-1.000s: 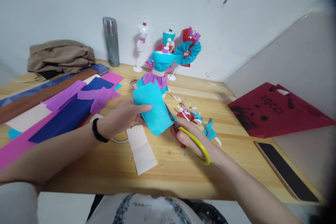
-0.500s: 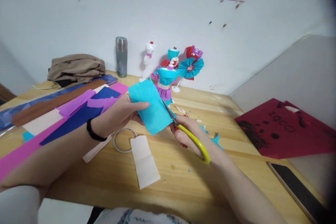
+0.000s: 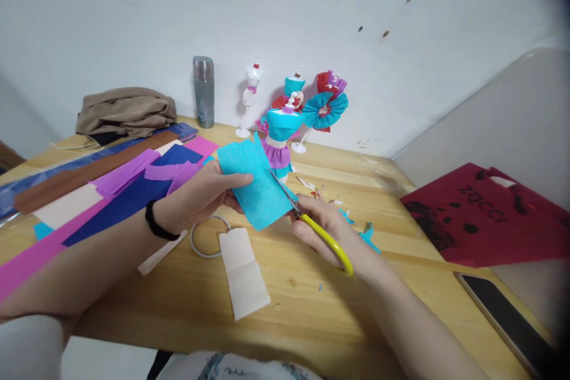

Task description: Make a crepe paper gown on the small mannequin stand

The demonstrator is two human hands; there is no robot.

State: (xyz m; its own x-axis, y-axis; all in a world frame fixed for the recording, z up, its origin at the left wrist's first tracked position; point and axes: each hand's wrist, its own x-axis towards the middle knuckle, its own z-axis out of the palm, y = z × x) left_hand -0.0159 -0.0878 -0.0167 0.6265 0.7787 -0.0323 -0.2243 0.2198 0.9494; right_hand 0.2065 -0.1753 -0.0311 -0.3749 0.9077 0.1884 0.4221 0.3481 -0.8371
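Observation:
Between thumb and fingers, my left hand (image 3: 218, 187) pinches a sheet of turquoise crepe paper (image 3: 258, 196) above the table. My right hand (image 3: 318, 225) grips yellow-handled scissors (image 3: 327, 237), whose blades lie at the sheet's right edge. A cut runs along that edge, and a narrow pointed flap stands up at the top. Just behind the sheet is a small dress-form figure (image 3: 284, 124) with a turquoise top and purple skirt. Below my left hand lie a grey ring (image 3: 192, 240) and a pale paper piece (image 3: 244, 273).
Coloured crepe sheets (image 3: 129, 202) spread over the left side. Farther back are a brown cloth (image 3: 127, 110), a flask (image 3: 203, 92), a white dress form (image 3: 249, 98) and a paper flower figure (image 3: 325, 110). Turquoise scraps (image 3: 369, 237), a red bag (image 3: 485, 214) and a phone (image 3: 499, 314) are right.
The scissor blades have shifted slightly up and left along the sheet's right edge. My left hand keeps its hold on the paper. The whole view has tilted a little.

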